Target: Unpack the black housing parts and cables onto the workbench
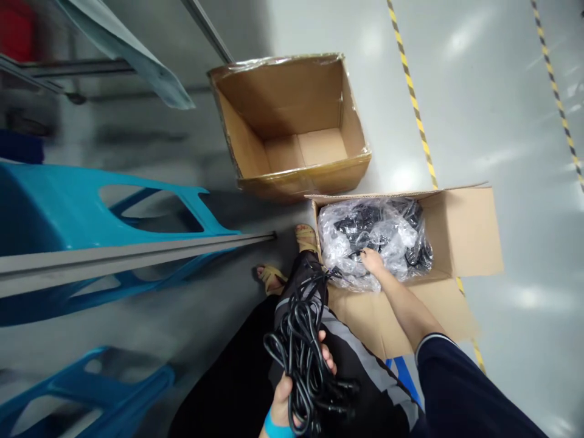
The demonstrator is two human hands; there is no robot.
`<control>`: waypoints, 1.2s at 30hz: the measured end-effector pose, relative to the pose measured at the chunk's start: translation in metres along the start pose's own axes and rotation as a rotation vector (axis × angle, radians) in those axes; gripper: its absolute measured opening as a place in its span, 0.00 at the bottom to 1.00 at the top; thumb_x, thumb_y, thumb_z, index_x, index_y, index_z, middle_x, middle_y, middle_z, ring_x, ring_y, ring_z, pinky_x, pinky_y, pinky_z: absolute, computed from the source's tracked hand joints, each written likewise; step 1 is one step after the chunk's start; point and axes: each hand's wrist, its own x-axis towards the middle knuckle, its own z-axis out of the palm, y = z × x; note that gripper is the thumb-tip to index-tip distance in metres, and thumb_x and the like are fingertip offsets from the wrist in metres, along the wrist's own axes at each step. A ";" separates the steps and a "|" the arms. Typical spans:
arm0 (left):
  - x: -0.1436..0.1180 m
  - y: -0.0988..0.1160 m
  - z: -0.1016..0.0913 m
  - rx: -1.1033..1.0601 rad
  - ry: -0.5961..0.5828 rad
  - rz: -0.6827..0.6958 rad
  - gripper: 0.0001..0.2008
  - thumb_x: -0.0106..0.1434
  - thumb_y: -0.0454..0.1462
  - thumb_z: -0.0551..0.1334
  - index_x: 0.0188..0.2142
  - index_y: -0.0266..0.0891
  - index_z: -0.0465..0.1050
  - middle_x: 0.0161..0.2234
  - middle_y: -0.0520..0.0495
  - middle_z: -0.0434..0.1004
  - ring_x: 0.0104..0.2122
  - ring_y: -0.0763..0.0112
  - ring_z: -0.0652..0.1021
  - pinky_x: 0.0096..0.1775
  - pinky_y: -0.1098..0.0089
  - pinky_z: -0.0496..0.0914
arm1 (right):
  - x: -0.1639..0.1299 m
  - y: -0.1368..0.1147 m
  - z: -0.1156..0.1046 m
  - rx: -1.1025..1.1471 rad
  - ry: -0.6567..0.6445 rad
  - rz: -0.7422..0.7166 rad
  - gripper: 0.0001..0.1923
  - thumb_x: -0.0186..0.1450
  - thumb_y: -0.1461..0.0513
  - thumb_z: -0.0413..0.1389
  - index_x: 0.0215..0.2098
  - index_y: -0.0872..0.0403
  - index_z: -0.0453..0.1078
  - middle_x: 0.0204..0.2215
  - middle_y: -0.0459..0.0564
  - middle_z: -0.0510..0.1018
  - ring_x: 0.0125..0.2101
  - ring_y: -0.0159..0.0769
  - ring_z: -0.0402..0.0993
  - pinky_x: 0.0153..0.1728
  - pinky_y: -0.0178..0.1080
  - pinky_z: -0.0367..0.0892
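A bundle of black cables point(303, 347) with black plugs at its lower end lies across my left hand point(292, 389), whose fingers are wrapped round it. The bundle's upper ends reach the near-left edge of an open cardboard box point(474, 231). Inside that box, crumpled clear plastic point(392, 240) covers more black cables point(360, 219). My right hand point(373, 261) reaches in over the plastic, its fingers closed at a thin dark strand that looks like a cable. The fingertips are partly hidden.
A larger open cardboard box point(292, 182) stands beyond, with its bare bottom showing. At left are blue plastic stools point(82, 207) and a metal rail point(137, 255). Yellow-black tape point(413, 97) marks the grey floor. My feet stand close to the near box.
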 end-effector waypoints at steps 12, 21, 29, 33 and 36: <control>0.006 -0.010 -0.012 0.023 -0.163 0.024 0.23 0.66 0.45 0.61 0.59 0.43 0.71 0.56 0.46 0.76 0.55 0.61 0.76 0.60 0.65 0.68 | -0.206 0.030 -0.176 0.467 0.418 -0.431 0.21 0.69 0.47 0.51 0.32 0.54 0.70 0.24 0.44 0.70 0.24 0.31 0.63 0.27 0.33 0.57; 0.024 0.006 0.042 0.320 -0.142 0.141 0.28 0.57 0.44 0.70 0.56 0.40 0.73 0.60 0.43 0.70 0.53 0.59 0.77 0.55 0.67 0.72 | -0.356 -0.015 -0.264 0.716 0.452 -0.964 0.14 0.71 0.58 0.53 0.28 0.53 0.69 0.22 0.45 0.65 0.26 0.32 0.61 0.31 0.39 0.58; 0.032 0.018 0.098 0.509 -0.279 0.118 0.33 0.49 0.45 0.75 0.53 0.38 0.75 0.55 0.37 0.76 0.53 0.46 0.77 0.53 0.54 0.73 | -0.376 -0.099 -0.280 1.228 0.091 -0.899 0.20 0.69 0.47 0.55 0.25 0.50 0.66 0.17 0.40 0.53 0.19 0.29 0.51 0.28 0.39 0.62; 0.013 -0.003 0.096 0.488 -0.391 -0.069 0.35 0.47 0.46 0.76 0.53 0.35 0.76 0.51 0.36 0.78 0.49 0.50 0.79 0.51 0.59 0.75 | -0.303 -0.115 -0.258 1.271 0.196 -0.751 0.20 0.68 0.44 0.54 0.30 0.50 0.69 0.18 0.39 0.53 0.20 0.29 0.52 0.31 0.39 0.65; 0.001 -0.023 0.087 0.377 -0.414 -0.089 0.38 0.49 0.47 0.76 0.57 0.37 0.73 0.51 0.38 0.79 0.48 0.55 0.80 0.50 0.63 0.75 | -0.259 -0.098 -0.215 0.996 0.407 -0.671 0.22 0.68 0.44 0.52 0.44 0.52 0.71 0.33 0.48 0.72 0.36 0.36 0.70 0.48 0.46 0.68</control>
